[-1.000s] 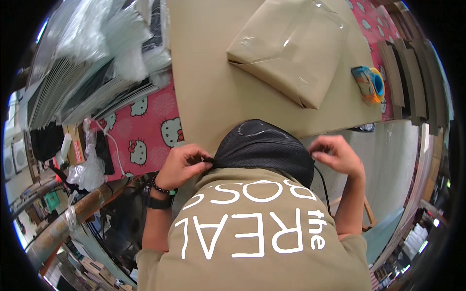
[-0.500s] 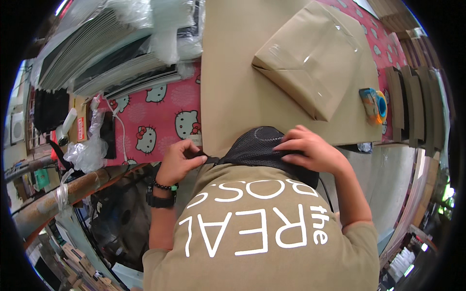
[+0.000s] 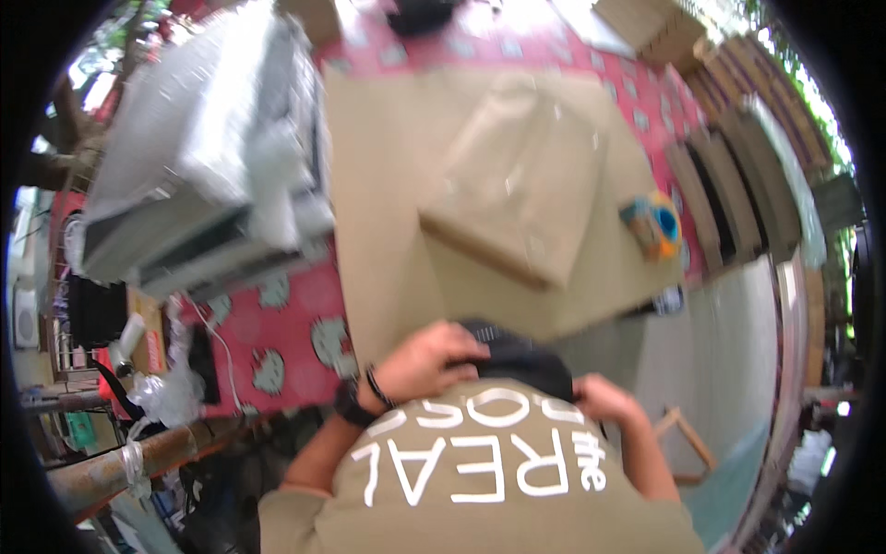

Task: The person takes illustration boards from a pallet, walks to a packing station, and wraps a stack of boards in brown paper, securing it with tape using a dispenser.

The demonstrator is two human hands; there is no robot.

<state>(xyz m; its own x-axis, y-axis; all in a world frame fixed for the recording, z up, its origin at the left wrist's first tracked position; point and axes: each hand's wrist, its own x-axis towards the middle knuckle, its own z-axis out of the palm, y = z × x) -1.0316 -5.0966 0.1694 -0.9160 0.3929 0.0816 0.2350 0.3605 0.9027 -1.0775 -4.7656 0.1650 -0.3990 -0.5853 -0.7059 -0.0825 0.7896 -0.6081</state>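
Observation:
A black waist pouch [image 3: 517,358] with a mesh front sits at my waist, against the table's near edge. At its left end my left hand [image 3: 432,358] is closed on it, fingers bent over the dark fabric and blurred. Around its right end my right hand [image 3: 604,399] is closed, with the fingertips partly hidden behind the pouch. Beyond them, a flat parcel in brown paper [image 3: 517,180], sealed with clear tape, lies on a large brown sheet [image 3: 388,277].
An orange-and-blue tape dispenser [image 3: 653,224] stands right of the parcel. Plastic-wrapped stacked panels [image 3: 221,138] fill the table's left, over a pink patterned cover [image 3: 295,369]. Brown boards [image 3: 738,185] stand upright at the right. A rusty pipe [image 3: 120,466] runs along the lower left.
My left hand has moved right from the strap end onto the pouch. My right hand has dropped from its front to its right end. The view has shifted, showing more of the table's far side.

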